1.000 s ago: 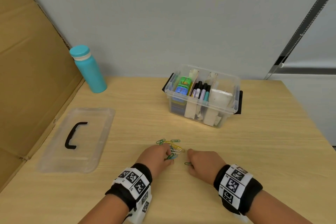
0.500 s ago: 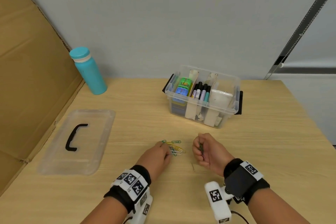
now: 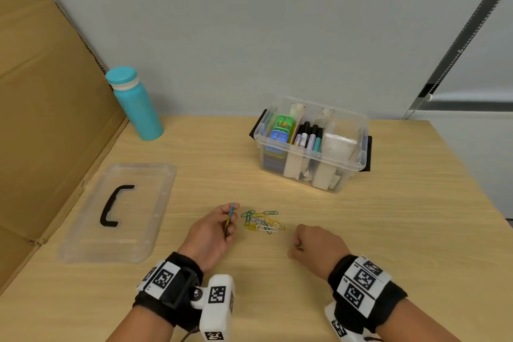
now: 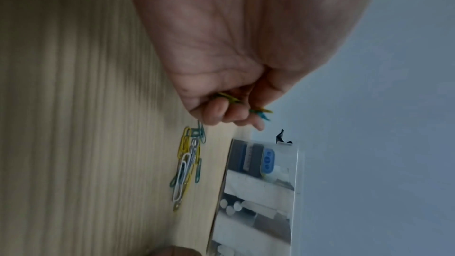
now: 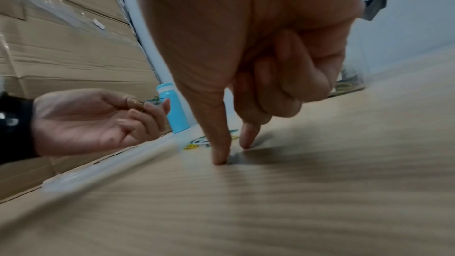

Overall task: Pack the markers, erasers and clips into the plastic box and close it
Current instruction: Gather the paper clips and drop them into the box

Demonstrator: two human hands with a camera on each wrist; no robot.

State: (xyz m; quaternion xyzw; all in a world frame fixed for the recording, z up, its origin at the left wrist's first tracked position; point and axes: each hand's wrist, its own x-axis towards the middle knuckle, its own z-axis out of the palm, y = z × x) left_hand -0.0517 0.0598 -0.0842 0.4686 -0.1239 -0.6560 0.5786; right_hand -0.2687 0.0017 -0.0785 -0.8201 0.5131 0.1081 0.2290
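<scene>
The clear plastic box [image 3: 304, 151] stands open at the back right, with coloured erasers [image 3: 281, 130] in its left part and markers [image 3: 309, 136] upright in the middle. Several coloured paper clips [image 3: 262, 221] [image 4: 188, 163] lie loose on the table in front of me. My left hand [image 3: 231, 219] [image 4: 229, 112], just left of the pile, is turned palm up and pinches a few clips [image 3: 231, 212] [image 4: 261, 111]. My right hand [image 3: 294, 250] [image 5: 232, 153] is knuckles-up right of the pile. Its thumb and forefinger tips touch the table around a small grey clip [image 5: 235, 158], the other fingers curled.
The box's clear lid [image 3: 144, 203] with a black handle lies flat at the left. A teal bottle [image 3: 136, 105] stands at the back left beside a cardboard wall [image 3: 41, 91]. A white object [image 3: 338, 144] fills the box's right compartment.
My left hand left the pile, moved left and turned palm up with clips in its fingers. My right hand came down from a raised pinch to the lone clip on the table.
</scene>
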